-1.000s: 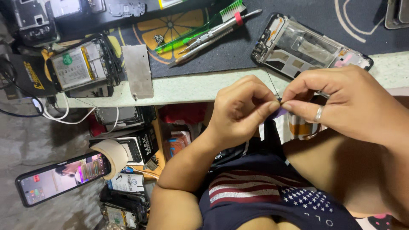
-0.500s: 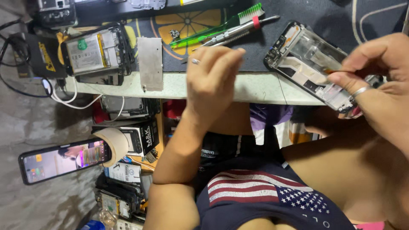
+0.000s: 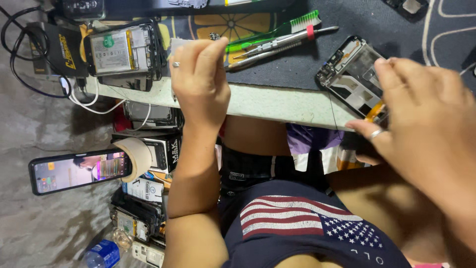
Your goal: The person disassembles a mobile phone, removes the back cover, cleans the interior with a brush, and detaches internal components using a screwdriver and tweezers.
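opened phone frame is lying at the front edge of the dark work mat, back off, insides showing, tilted w/ one corner hanging over the pale table edge. right hand is resting over its lower right end, fingers curled down onto it, ring on one finger; can't tell if it's gripping the frame or just pressing on it. left hand is hovering over the table edge well apart from the frame, fingers bent loosely, ring on it too; can't tell if anything is pinched in it.

btw the hands, on the mat: green brush and metal screwdriver w/ a red band, lying side by side, plus tweezers just beside them. left of the left hand a 2nd opened phone is showing a pale rectangular battery w/ a small green round sticker. next to that a black flat pack w/ a yellow label strip, white cable trailing off the edge.

below the table: lit phone propped on the floor, screen glowing, black boxes w/ white print stacked beside it, blue bottle cap near the bottom. person's lap is showing a dark shirt w/ a striped red-white-blue flag patch.
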